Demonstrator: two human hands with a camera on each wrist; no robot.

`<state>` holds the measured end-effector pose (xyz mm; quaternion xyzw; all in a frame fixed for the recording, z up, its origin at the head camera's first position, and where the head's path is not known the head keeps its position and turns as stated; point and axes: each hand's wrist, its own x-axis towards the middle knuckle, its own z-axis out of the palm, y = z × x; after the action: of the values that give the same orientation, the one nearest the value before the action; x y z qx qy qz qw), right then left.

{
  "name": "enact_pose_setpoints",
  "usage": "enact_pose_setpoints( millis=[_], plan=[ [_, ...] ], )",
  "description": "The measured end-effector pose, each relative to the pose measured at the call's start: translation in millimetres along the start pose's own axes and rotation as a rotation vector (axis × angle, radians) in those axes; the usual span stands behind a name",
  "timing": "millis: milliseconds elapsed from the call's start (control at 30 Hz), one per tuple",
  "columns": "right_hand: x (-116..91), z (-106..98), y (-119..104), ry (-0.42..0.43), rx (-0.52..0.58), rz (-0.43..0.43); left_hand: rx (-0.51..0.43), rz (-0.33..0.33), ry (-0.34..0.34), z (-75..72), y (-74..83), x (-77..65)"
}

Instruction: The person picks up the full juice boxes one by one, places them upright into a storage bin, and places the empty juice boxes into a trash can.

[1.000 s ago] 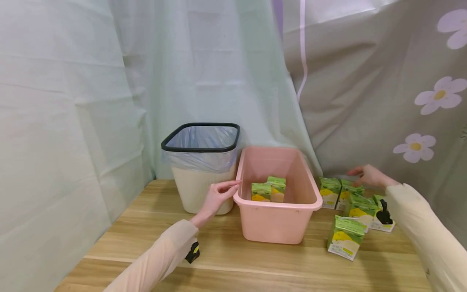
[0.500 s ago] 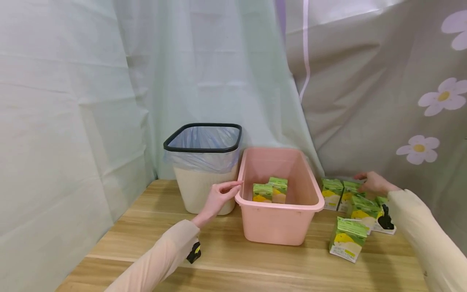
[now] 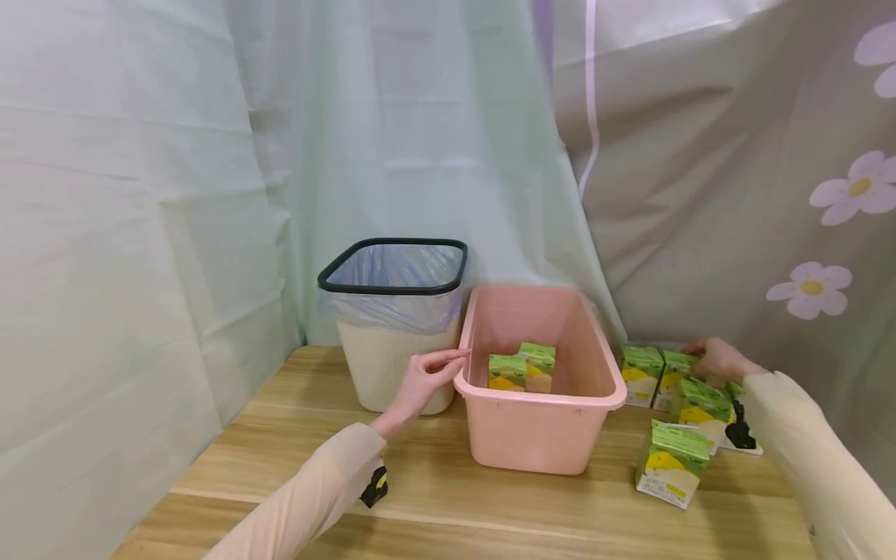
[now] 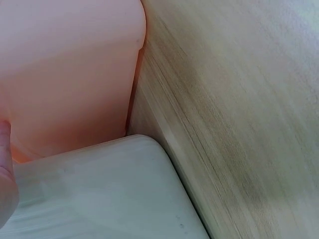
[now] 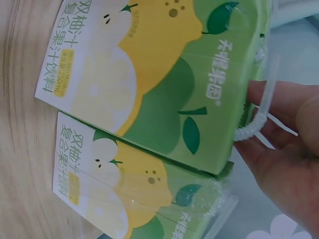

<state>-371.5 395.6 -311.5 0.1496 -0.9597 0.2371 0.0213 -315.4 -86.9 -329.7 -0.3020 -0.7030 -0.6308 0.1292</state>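
My left hand [image 3: 422, 379] pinches the left rim of a pink plastic tub [image 3: 526, 435]. In the left wrist view one finger [image 4: 5, 149] lies against the tub's outer wall. Two green-and-yellow juice cartons [image 3: 507, 372] stand inside the tub. At right, my right hand [image 3: 721, 360] is over the back of a group of similar cartons. In the right wrist view its fingertips meet the top end of one juice carton [image 5: 169, 94], beside a clear bendy straw [image 5: 252, 128]; I cannot tell whether they grip it. A second carton [image 5: 119, 184] stands close beside it.
A cream waste bin [image 3: 378, 365] with a black rim and blue liner stands left of the tub. Another carton [image 3: 673, 464] sits nearest on the wooden table [image 3: 434, 513]. Fabric curtains [image 3: 420, 140] hang behind and at the sides.
My right hand has come down from above the back cartons to the top of one. The left hand stays at the tub's rim. The whole view has shifted slightly.
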Motion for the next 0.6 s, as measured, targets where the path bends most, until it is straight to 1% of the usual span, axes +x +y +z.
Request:
enact_pose_setpoints(
  millis=[300, 600],
  plan=[
    [0.2, 4.4, 5.4, 0.042, -0.029, 0.013, -0.012, -0.002, -0.017, -0.1, 0.1, -0.3],
    [-3.7, -2.0, 8.9, 0.038, -0.048, 0.021, -0.012, 0.002, -0.016, 0.8, -0.5, 0.3]
  ],
)
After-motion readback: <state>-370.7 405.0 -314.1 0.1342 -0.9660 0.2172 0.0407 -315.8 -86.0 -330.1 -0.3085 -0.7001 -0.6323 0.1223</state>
